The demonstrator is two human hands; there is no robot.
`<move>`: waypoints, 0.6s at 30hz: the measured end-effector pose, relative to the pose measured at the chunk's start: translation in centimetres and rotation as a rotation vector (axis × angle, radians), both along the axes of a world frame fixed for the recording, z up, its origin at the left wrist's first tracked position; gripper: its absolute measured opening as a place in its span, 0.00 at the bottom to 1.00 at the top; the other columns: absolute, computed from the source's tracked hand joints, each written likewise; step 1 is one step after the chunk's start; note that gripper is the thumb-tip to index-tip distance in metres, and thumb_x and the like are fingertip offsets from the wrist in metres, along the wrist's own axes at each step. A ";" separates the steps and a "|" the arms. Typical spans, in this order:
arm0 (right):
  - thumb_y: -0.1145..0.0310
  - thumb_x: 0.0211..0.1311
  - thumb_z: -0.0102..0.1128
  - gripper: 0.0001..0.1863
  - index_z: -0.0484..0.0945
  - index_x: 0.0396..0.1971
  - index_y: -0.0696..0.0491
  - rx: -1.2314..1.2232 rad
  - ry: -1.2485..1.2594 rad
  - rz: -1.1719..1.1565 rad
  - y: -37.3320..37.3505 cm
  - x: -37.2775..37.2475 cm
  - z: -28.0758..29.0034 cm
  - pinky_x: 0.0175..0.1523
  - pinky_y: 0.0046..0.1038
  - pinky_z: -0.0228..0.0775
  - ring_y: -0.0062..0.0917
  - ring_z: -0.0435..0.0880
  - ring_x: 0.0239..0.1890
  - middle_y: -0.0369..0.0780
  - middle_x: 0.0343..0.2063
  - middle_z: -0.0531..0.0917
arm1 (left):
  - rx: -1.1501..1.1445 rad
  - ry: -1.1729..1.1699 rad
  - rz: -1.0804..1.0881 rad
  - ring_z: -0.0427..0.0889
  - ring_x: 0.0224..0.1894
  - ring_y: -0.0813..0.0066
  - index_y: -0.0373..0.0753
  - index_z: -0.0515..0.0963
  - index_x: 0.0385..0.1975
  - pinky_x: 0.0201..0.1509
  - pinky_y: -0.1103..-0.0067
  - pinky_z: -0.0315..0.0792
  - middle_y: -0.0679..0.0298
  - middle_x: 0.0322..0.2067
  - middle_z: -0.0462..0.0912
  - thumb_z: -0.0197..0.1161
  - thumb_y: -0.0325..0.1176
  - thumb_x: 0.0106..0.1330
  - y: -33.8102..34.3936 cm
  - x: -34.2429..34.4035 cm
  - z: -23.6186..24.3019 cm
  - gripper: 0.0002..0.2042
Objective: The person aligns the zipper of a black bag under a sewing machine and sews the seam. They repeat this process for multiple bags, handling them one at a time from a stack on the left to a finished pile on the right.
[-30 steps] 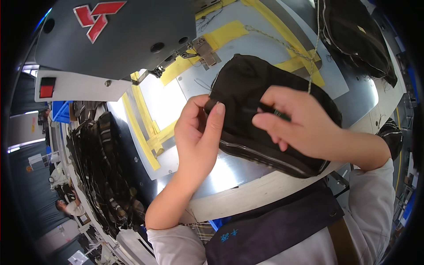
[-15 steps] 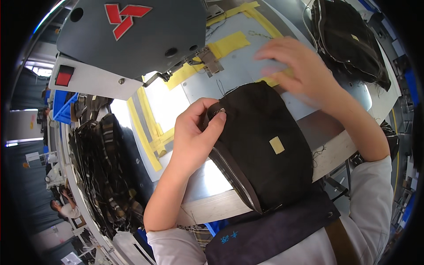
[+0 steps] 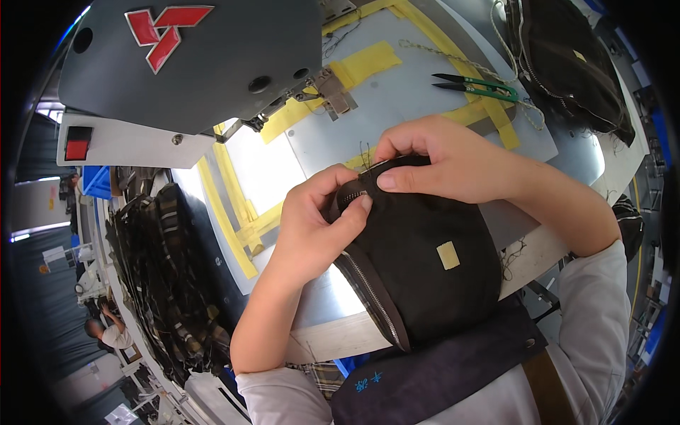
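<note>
A black fabric bag with a metal zipper and a small pale yellow patch lies over the table's front edge. My left hand grips its upper left corner, thumb on the zipper end. My right hand pinches the top edge beside it, with loose threads sticking up between the two hands. Green-handled thread snips lie beyond my right hand on the plate marked out with yellow tape, near a pale cord.
A grey machine head with metal fittings stands at the upper left. Plaid fabric pieces are piled at left, beside a blue bin. Another dark zippered bag lies upper right. A person sits in the left background.
My right hand let go of the snips, which now lie on the plate, and came back to the bag's top edge. The bag has turned, its zipper now running down the left side.
</note>
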State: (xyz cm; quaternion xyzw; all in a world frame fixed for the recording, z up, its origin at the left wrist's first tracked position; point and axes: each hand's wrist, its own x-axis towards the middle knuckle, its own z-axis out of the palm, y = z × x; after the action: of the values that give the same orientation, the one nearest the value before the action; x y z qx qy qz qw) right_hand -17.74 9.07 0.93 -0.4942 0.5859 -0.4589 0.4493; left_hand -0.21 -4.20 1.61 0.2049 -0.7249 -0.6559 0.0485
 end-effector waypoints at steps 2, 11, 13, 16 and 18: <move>0.63 0.61 0.59 0.12 0.78 0.34 0.58 -0.021 -0.094 -0.014 -0.1 0.0 -0.4 0.32 0.22 0.63 0.14 0.71 0.27 0.34 0.22 0.77 | 0.018 0.011 0.006 0.67 0.28 0.91 0.33 0.76 0.34 0.31 0.89 0.62 0.74 0.25 0.74 0.61 0.24 0.61 0.0 -0.1 0.0 0.05; 0.62 0.61 0.60 0.13 0.78 0.34 0.59 0.023 -0.164 0.001 -0.2 -0.2 -0.5 0.33 0.22 0.63 0.14 0.71 0.28 0.33 0.23 0.77 | 0.041 0.023 -0.003 0.69 0.29 0.90 0.33 0.76 0.35 0.33 0.89 0.64 0.74 0.26 0.75 0.62 0.24 0.60 -0.1 -0.1 0.0 0.05; 0.63 0.61 0.60 0.13 0.78 0.34 0.59 0.017 -0.143 -0.003 -0.2 -0.1 -0.5 0.33 0.22 0.63 0.14 0.71 0.27 0.33 0.23 0.77 | 0.046 0.015 -0.006 0.69 0.29 0.91 0.33 0.76 0.35 0.32 0.89 0.64 0.74 0.26 0.75 0.62 0.25 0.60 -0.1 -0.1 0.0 0.05; 0.63 0.61 0.60 0.13 0.78 0.34 0.59 -0.010 -0.101 -0.010 -0.2 0.0 -0.6 0.33 0.22 0.63 0.14 0.71 0.27 0.33 0.23 0.77 | 0.053 0.004 0.008 0.68 0.28 0.91 0.33 0.76 0.35 0.31 0.90 0.63 0.75 0.25 0.74 0.62 0.24 0.60 -0.1 -0.1 -0.2 0.05; 0.64 0.61 0.60 0.12 0.78 0.34 0.59 0.015 -0.117 -0.017 -0.2 0.1 -0.5 0.33 0.22 0.63 0.14 0.71 0.27 0.33 0.23 0.77 | 0.044 -0.011 0.008 0.67 0.27 0.91 0.34 0.75 0.35 0.31 0.90 0.62 0.75 0.25 0.73 0.62 0.25 0.61 0.0 0.1 -0.4 0.05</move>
State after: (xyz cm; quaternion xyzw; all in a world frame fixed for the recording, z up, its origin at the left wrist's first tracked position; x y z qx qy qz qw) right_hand -17.60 8.90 0.46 -0.4583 0.5662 -0.4863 0.4826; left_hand -0.15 -4.21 1.16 0.2124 -0.7098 -0.6703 0.0424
